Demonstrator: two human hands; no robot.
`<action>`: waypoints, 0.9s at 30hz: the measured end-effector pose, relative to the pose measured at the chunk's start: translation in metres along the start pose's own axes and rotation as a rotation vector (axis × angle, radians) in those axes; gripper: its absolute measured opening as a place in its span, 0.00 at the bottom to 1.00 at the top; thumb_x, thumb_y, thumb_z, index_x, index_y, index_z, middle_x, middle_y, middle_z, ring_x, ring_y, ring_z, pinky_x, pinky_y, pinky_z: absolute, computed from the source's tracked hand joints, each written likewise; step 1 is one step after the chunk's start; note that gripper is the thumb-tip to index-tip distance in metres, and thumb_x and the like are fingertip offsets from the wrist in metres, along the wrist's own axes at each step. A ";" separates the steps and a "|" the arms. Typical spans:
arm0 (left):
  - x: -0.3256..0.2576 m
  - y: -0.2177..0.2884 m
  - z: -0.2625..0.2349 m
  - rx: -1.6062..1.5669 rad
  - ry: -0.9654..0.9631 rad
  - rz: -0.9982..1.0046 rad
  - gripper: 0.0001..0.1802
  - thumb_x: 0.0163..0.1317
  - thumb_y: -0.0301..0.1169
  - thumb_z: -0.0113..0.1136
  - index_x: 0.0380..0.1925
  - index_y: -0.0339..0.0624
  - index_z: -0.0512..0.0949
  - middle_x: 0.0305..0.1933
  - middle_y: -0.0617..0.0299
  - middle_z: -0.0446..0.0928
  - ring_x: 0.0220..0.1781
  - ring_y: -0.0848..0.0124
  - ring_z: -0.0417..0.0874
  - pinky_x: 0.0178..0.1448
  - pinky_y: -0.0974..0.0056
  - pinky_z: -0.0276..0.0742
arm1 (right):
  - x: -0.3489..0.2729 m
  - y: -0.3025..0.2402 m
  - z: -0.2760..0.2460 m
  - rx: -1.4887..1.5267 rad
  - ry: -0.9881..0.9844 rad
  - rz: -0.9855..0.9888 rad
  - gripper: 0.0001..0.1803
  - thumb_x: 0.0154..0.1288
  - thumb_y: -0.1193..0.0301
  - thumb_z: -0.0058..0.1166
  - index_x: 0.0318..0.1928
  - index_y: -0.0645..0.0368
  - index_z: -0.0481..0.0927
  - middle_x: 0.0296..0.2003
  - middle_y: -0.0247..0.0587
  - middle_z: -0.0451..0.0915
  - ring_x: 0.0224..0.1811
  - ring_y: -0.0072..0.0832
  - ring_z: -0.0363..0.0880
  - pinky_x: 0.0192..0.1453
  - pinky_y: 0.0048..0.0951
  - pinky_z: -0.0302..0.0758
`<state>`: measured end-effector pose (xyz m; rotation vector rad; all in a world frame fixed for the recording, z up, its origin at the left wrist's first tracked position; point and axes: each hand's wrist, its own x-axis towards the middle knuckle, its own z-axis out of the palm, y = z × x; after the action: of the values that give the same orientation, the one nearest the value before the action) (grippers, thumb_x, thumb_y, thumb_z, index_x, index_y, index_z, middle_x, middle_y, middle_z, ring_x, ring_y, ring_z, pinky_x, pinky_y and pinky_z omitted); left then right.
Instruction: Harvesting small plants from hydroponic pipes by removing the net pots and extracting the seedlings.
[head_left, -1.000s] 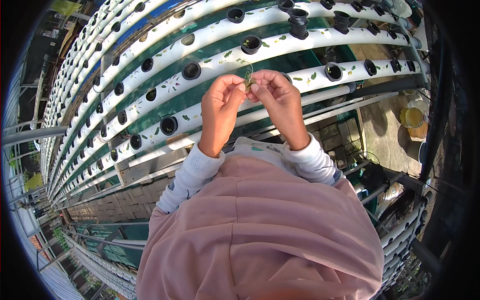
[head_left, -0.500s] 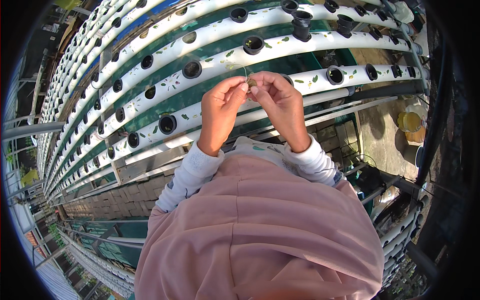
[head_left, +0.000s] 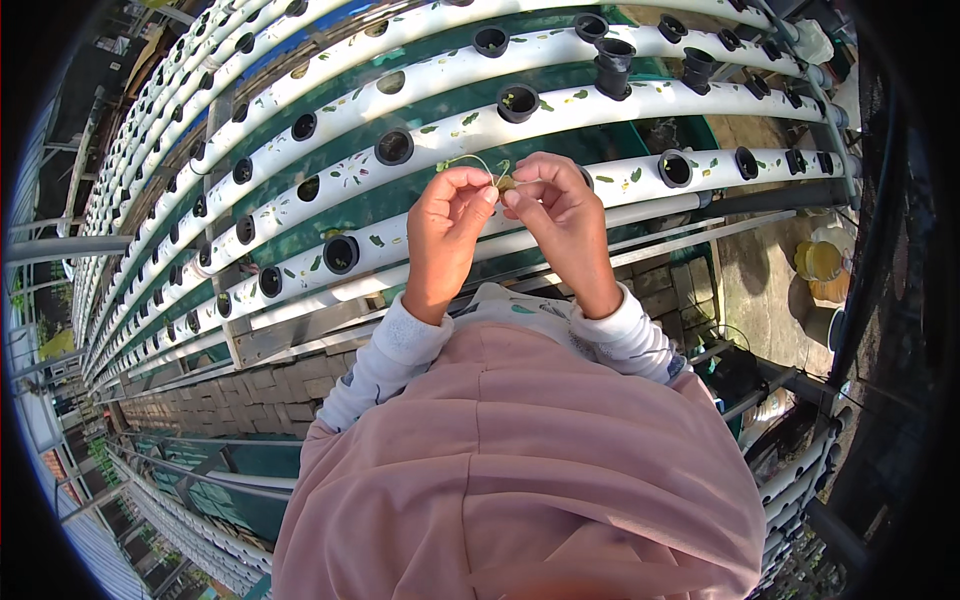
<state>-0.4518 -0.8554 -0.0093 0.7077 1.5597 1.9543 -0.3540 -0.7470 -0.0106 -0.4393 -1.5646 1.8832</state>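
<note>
Between both hands is a small seedling (head_left: 467,158) with a thin pale stem arching to the left and a few small green leaves. A small brownish-green plug (head_left: 504,184) shows at its base. My left hand (head_left: 445,230) pinches the seedling by the plug with thumb and forefinger. My right hand (head_left: 563,225) pinches the plug's other side, fingers curled. Both are raised in front of the nearest white pipe (head_left: 630,178), which carries black net cups (head_left: 341,254) in round holes. Fingertips hide part of the plug.
More white pipes (head_left: 440,140) run in parallel beyond, dotted with green leaf bits. Some cups are stacked upright (head_left: 613,68). A grey rail (head_left: 640,228) lies along the near side, above paving bricks (head_left: 250,398). Yellowish containers (head_left: 824,262) stand at the right.
The hands have shifted slightly lower in view, as have the pipes. The seedling's arching stem and leaves show more plainly now, and the right fingers look a little more spread.
</note>
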 end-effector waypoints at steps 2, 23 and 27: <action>0.000 -0.002 -0.001 0.030 -0.004 0.018 0.09 0.66 0.20 0.60 0.46 0.36 0.76 0.45 0.63 0.79 0.45 0.78 0.79 0.50 0.72 0.76 | 0.001 -0.001 -0.001 0.017 0.003 0.060 0.08 0.69 0.78 0.56 0.47 0.65 0.79 0.55 0.41 0.72 0.44 0.23 0.81 0.47 0.27 0.83; -0.011 -0.020 -0.014 -0.573 0.003 -0.404 0.06 0.69 0.28 0.60 0.43 0.42 0.74 0.44 0.61 0.78 0.46 0.70 0.82 0.55 0.65 0.78 | -0.005 0.007 0.000 0.110 0.050 0.129 0.05 0.66 0.78 0.58 0.42 0.65 0.83 0.55 0.41 0.74 0.43 0.18 0.79 0.49 0.22 0.77; -0.012 -0.021 -0.015 -0.601 0.050 -0.412 0.06 0.70 0.28 0.59 0.43 0.43 0.74 0.45 0.60 0.79 0.47 0.69 0.82 0.55 0.64 0.78 | -0.006 0.011 0.002 0.070 0.025 0.026 0.06 0.66 0.81 0.58 0.43 0.64 0.82 0.55 0.41 0.74 0.46 0.20 0.79 0.48 0.22 0.78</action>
<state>-0.4511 -0.8703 -0.0334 0.0791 0.9521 1.9670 -0.3537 -0.7531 -0.0211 -0.4524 -1.4779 1.9386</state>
